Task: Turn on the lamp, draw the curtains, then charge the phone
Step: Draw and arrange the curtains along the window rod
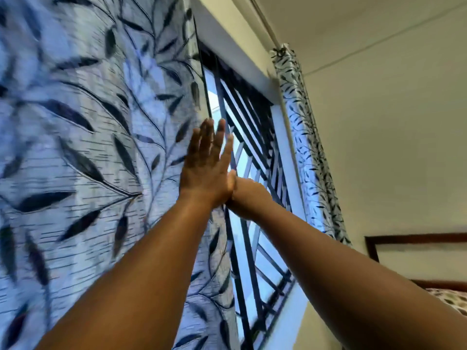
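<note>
A pale curtain with dark leaf print (101, 147) hangs over the left part of the window and looks blurred. Its free edge runs down beside a barred window (252, 137), which is uncovered in the middle. A second curtain of the same print (308, 152) is bunched in a narrow strip at the window's right side. My left hand (204, 173) is raised flat at the left curtain's edge, fingers straight and holding nothing. My right hand (243, 195) reaches up behind it, mostly hidden, so its grip is unclear. No lamp or phone is in view.
A curtain rail (262, 21) runs along the ceiling above the window. A dark wooden headboard (417, 238) stands against the wall at the lower right. Patterned bedding (452, 299) shows at the right edge below it.
</note>
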Tool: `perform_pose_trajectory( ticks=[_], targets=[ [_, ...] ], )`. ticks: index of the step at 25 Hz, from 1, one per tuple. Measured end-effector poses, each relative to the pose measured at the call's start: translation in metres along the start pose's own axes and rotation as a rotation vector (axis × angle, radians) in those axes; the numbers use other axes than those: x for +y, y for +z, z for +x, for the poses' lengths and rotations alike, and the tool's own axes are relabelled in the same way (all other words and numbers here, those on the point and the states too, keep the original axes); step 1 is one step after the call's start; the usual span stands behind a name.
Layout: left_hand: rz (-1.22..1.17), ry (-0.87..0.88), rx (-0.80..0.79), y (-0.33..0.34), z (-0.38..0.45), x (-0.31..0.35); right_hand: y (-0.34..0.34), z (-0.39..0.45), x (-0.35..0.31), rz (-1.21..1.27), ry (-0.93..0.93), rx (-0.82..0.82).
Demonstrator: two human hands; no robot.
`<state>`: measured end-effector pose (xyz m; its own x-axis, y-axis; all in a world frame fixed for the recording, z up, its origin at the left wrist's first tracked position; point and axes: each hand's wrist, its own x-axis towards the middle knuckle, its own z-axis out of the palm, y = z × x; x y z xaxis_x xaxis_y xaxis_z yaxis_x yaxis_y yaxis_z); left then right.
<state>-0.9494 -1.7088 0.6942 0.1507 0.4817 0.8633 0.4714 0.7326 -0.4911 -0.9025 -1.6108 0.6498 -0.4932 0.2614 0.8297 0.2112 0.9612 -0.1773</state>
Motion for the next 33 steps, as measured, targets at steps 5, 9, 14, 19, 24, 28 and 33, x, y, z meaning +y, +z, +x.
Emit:
perform_pose_trajectory(
  ticks=[5,9,14,19,24,28,33],
  targets=[
    [-0.170,0.100,-0.377,0.096,0.004,0.071,0.061,0.020,0.100,-0.112,0.057,0.000],
    [-0.385,-0.072,-0.488,0.182,0.024,0.119,0.101,0.057,0.188,-0.128,0.076,0.114],
    [-0.412,-0.071,-0.403,0.273,0.072,0.161,0.141,0.111,0.292,-0.205,0.127,0.101],
    [-0.422,-0.012,-0.382,0.332,0.092,0.210,0.166,0.127,0.363,-0.279,0.181,0.025],
    [-0.531,-0.001,-0.374,0.364,0.115,0.258,0.175,0.120,0.420,-0.350,0.211,-0.036],
    [-0.622,0.016,-0.325,0.386,0.130,0.288,0.177,0.125,0.459,-0.428,0.261,-0.065],
    [-0.671,0.017,-0.312,0.431,0.138,0.304,0.184,0.157,0.489,-0.558,0.316,-0.125]
  ],
)
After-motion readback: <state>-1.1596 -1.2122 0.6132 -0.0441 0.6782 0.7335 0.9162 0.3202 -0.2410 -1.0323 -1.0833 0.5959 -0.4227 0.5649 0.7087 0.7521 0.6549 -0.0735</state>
